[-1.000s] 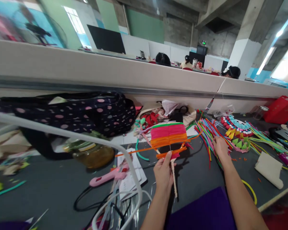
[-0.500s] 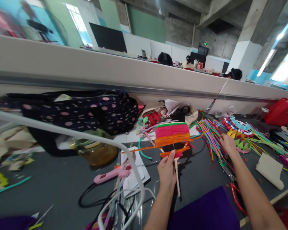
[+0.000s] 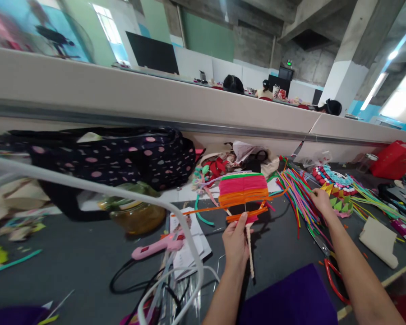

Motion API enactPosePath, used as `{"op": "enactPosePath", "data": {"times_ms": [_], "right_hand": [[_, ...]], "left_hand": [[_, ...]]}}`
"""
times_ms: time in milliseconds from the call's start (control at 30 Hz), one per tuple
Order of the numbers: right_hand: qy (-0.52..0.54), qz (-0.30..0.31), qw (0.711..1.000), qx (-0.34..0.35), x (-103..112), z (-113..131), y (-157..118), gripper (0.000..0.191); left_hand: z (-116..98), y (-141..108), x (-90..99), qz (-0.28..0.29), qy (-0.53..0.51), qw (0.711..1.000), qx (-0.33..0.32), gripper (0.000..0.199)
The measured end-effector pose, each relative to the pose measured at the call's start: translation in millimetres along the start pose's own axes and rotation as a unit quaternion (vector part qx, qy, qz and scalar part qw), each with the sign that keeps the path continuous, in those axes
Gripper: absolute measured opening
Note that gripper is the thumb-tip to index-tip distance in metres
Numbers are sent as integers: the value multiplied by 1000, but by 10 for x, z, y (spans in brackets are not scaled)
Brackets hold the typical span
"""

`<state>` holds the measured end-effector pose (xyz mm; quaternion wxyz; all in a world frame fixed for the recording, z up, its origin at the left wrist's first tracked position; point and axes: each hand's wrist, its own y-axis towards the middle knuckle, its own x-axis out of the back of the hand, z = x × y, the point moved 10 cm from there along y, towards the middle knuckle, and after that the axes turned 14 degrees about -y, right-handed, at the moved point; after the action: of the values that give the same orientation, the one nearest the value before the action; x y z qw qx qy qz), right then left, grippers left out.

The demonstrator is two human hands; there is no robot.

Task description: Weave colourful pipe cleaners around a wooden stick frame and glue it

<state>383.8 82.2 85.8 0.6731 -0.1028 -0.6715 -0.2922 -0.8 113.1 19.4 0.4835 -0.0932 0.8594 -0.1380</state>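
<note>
My left hand (image 3: 236, 237) pinches the lower part of a pipe-cleaner craft piece (image 3: 243, 187), with thumb and fingers closed on it. Pink, orange and green rows make up its panel, loose orange ends stick out to both sides, and a pale stem (image 3: 251, 257) hangs below. Over to the right, my right hand (image 3: 321, 201) is at the edge of a bundle of coloured pipe cleaners (image 3: 294, 194). Its fingers are curled against the bundle, and whether they grip a strand is too small to make out. Red-handled scissors (image 3: 336, 280) lie under my right forearm.
A pink glue gun (image 3: 159, 246) with a black cord lies left of centre. Behind it stand an amber jar (image 3: 135, 216) and a dotted dark bag (image 3: 115, 158). A white bent tube (image 3: 138, 194) crosses the left foreground. Purple cloth (image 3: 291, 300) lies in front.
Almost nothing differs. Both hands stay where they were, the left on the craft piece and the right at the pipe cleaners; the view shifts very slightly.
</note>
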Motion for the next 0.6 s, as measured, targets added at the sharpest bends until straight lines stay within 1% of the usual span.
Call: {"op": "enactPosePath", "data": {"times_ms": [133,233,333,467,600], "right_hand": [[-5,40,999,2,-294,131,25,23],[-11,61,998,-5,-415,180,61,24],[-20,70,997,-21,-423,158,113,21],[-24,59,998,-22,-348,137,159,13],[-14,66,998,7,-352,226,125,19]], "left_hand": [[-4,2,4,-4,1,1000,0,29],[-7,-3,28,-16,8,1000,2,31],[-13,-10,21,-13,9,1000,3,31],[-23,-17,-1,-4,13,1000,3,31],[-31,-24,-3,-6,18,1000,4,30]]}}
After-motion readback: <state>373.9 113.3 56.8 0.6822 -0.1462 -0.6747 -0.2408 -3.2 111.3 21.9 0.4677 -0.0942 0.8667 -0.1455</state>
